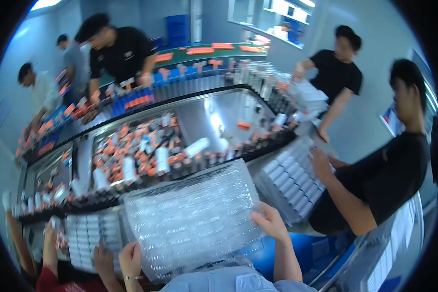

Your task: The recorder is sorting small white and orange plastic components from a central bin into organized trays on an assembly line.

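"Clear plastic tray: where do we log it?"

"At the near side of the steel table. Its far edge overlaps our view of the table's near rim; whether the two touch, we cannot tell. We see rows of shapes through it, but glare hides what they are."

"State of our hands?"

"Left hand: closed, fingers curled at the tray's lower left edge. Right hand: gripping the right edge, thumb on the upper face. We record the tray as held between both."

"What do we note to either side?"

"Near side of the table, toward its left end: a tray of white cylinders, with a neighbour's hand at it. At the table's near right corner: a second tray of white cylinders, and a co-worker in black reaching to it."

"On the table itself?"

"On its left half we have a heap of orange, white and dark parts; on its right half, one orange piece. Beyond the table's far right corner, another person stands by stacked clear trays."
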Available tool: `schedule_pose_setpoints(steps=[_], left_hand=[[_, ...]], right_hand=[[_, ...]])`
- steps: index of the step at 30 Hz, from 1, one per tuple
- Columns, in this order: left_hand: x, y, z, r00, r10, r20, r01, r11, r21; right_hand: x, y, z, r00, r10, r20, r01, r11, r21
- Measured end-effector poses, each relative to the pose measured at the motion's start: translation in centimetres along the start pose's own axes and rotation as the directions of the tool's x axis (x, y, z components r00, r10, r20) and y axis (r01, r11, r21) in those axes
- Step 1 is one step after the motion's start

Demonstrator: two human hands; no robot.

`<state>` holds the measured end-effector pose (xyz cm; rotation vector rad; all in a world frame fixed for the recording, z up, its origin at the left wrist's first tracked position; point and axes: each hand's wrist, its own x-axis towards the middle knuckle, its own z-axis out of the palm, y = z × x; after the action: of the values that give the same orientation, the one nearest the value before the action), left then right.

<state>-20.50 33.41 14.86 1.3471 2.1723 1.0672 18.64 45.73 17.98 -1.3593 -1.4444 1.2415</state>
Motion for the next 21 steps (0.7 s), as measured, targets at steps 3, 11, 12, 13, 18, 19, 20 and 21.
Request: schedule_pose_setpoints(steps=[3,11,12,13,18,19,20,21], left_hand=[[-0.1,0.2,1.3,0.997,0.07,0.028,-0.056,0.939,-0.34],[3.5,3.5,7.9,0.828,0.47,0.306,-0.172,0.733,-0.659],[3.6,6.1,9.0,0.766,0.55,0.333,-0.183,0.683,-0.708],[3.6,8.7,9.9,0.701,0.622,0.35,-0.183,0.63,-0.754],[3.6,13.4,13.3,0.481,0.713,0.51,-0.058,0.606,-0.793],[3.7,13.7,13.7,0.471,0.682,0.56,-0.023,0.644,-0.765],[3.8,14.2,14.0,0.452,0.649,0.612,0.015,0.68,-0.733],[3.5,15.0,14.3,0.45,0.601,0.661,0.043,0.725,-0.688]], right_hand=[[-1.6,-2.1,-2.4,0.991,-0.135,0.017,0.131,0.982,0.138],[-13.2,-4.7,-12.7,0.74,-0.455,-0.495,0.479,0.874,-0.087],[-15.3,-4.6,-13.8,0.591,-0.574,-0.567,0.61,0.778,-0.151],[-18.5,-3.7,-15.4,0.537,-0.582,-0.611,0.594,0.775,-0.217],[-31.4,0.1,-19.7,-0.304,-0.298,-0.905,0.472,0.778,-0.415],[-33.8,0.2,-20.0,-0.37,-0.25,-0.895,0.457,0.79,-0.41],[-36.9,1.2,-19.9,-0.336,-0.321,-0.886,0.511,0.728,-0.458],[-40.4,2.5,-19.5,-0.307,-0.399,-0.864,0.553,0.665,-0.503]])
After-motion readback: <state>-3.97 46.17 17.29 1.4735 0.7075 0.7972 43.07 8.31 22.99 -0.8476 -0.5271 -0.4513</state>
